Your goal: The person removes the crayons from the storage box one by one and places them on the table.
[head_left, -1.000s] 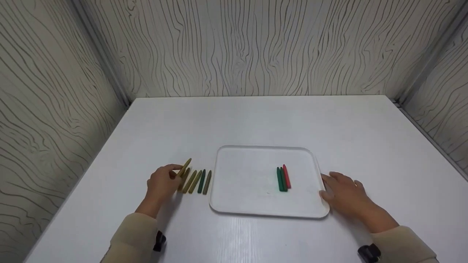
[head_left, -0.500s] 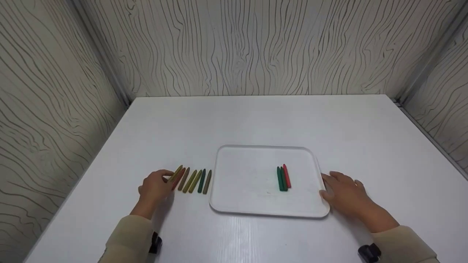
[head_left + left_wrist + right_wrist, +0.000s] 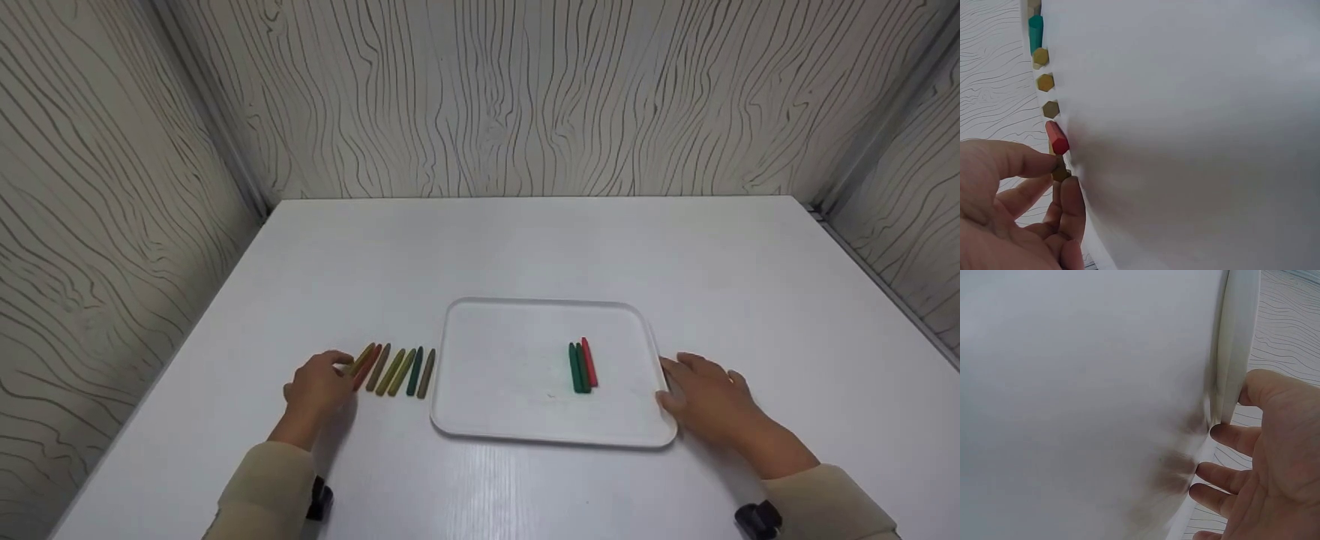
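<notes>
In the head view my left hand is at the left end of a row of crayons. Its thumb and fingertips pinch an olive-yellow crayon, seen end-on in the left wrist view. Beside that lies a red crayon, then a brown crayon, several more yellowish and brown ones, and a dark green crayon. My right hand holds the right edge of a white tray; the right wrist view has the thumb on its rim and a finger low against its side.
On the tray lie two green crayons and a red crayon, side by side. The row of crayons ends close to the tray's left edge. Wood-grain patterned panels stand behind and beside the white table.
My left hand has moved left and lowered the olive-yellow crayon from above the row to beside the red one. The right hand and tray have stayed put.
</notes>
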Demonstrator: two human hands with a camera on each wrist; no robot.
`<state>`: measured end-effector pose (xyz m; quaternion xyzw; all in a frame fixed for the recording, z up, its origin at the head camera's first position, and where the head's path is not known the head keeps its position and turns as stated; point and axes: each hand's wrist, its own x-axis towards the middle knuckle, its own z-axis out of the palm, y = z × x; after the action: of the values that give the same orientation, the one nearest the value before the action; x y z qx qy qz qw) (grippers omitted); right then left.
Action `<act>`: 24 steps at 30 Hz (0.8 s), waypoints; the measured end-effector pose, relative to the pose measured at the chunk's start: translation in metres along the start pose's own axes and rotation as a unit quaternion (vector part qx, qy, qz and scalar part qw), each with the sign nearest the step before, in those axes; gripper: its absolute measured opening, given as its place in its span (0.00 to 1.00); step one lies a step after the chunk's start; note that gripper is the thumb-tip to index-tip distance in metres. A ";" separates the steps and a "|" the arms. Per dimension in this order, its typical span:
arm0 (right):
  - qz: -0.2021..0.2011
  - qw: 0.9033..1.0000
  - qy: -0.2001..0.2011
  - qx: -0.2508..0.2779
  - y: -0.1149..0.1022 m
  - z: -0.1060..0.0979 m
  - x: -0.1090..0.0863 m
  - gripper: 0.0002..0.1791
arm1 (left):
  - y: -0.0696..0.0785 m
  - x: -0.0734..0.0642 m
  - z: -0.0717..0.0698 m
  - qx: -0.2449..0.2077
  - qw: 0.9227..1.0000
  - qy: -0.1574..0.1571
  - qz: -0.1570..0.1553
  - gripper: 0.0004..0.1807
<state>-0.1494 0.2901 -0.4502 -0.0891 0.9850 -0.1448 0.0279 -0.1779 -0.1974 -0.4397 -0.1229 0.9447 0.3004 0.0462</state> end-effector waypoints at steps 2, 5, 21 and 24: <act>-0.001 1.000 0.000 0.000 0.000 0.000 0.000 0.32 | 0.000 0.000 0.000 0.000 1.000 0.000 0.003 0.21; -0.001 1.000 -0.002 -0.002 0.000 -0.001 0.000 0.31 | 0.000 -0.002 -0.001 -0.002 1.000 0.001 0.010 0.22; 0.003 1.000 -0.003 -0.010 -0.001 -0.001 0.001 0.31 | 0.008 -0.004 0.000 0.036 0.997 0.059 0.018 0.40; 0.003 1.000 -0.004 -0.009 -0.002 -0.002 0.001 0.31 | 0.012 -0.006 0.001 0.045 0.997 0.061 0.018 0.47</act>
<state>-0.1498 0.2889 -0.4479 -0.0869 0.9865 -0.1354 0.0317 -0.1755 -0.1859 -0.4331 -0.1216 0.9604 0.2504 -0.0112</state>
